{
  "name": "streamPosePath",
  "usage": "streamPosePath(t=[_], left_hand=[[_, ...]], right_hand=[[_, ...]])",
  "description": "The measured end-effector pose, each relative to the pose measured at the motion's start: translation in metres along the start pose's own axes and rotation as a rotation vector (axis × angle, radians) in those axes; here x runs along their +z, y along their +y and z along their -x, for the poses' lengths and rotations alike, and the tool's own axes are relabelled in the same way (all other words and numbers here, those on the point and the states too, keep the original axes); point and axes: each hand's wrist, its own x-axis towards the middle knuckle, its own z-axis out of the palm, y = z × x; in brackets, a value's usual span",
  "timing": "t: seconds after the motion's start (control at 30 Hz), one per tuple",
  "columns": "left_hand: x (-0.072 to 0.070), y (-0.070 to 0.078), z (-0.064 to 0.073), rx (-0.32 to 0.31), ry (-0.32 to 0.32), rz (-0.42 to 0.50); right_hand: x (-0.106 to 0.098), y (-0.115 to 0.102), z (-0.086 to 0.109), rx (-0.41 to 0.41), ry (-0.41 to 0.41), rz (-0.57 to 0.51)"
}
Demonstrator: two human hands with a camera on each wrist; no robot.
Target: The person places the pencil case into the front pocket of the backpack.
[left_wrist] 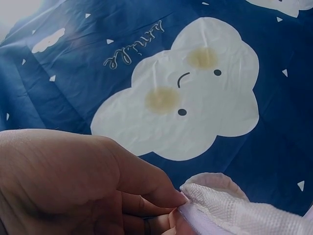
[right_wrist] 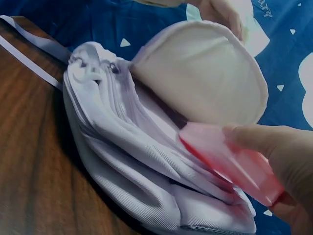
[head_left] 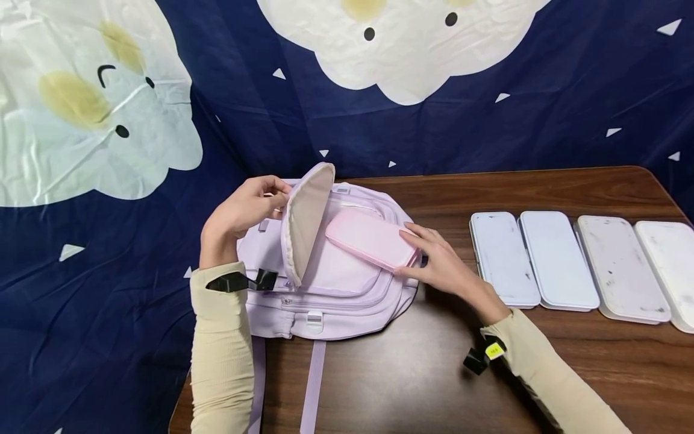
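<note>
A lavender backpack (head_left: 336, 310) lies on the table, its front pocket unzipped. My left hand (head_left: 244, 208) pinches the edge of the pocket flap (head_left: 310, 226) and holds it raised; the left wrist view shows thumb and fingers on the flap's edge (left_wrist: 215, 208). In my right hand (head_left: 441, 262) is a pink pencil case (head_left: 371, 238), a flat rounded box gripped at its right end between thumb and fingers. The case lies slanted over the pocket opening. In the right wrist view its far end (right_wrist: 200, 132) is close to the pocket beneath the flap's pale lining (right_wrist: 205, 73).
Several similar flat boxes in white and grey, such as a white one (head_left: 558, 259), stand in a row on the right of the wooden table (head_left: 396, 374). Backpack straps (head_left: 313, 386) hang toward the front edge. A dark blue cloud-print curtain (head_left: 238, 72) covers the back and left.
</note>
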Motion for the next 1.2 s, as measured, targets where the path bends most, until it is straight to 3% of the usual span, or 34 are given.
streamPosePath(t=[0.23, 0.83, 1.2], left_hand=[[0.0, -0.002, -0.001, 0.002, 0.002, -0.01], [-0.003, -0.007, 0.002, -0.008, 0.0, -0.01], [-0.004, -0.006, 0.002, -0.019, -0.007, -0.021]], right_hand=[[0.009, 0.003, -0.017, 0.05, 0.033, -0.024], [0.045, -0.008, -0.061, 0.019, -0.044, -0.044], [0.059, -0.01, -0.074, 0.018, -0.082, -0.06]])
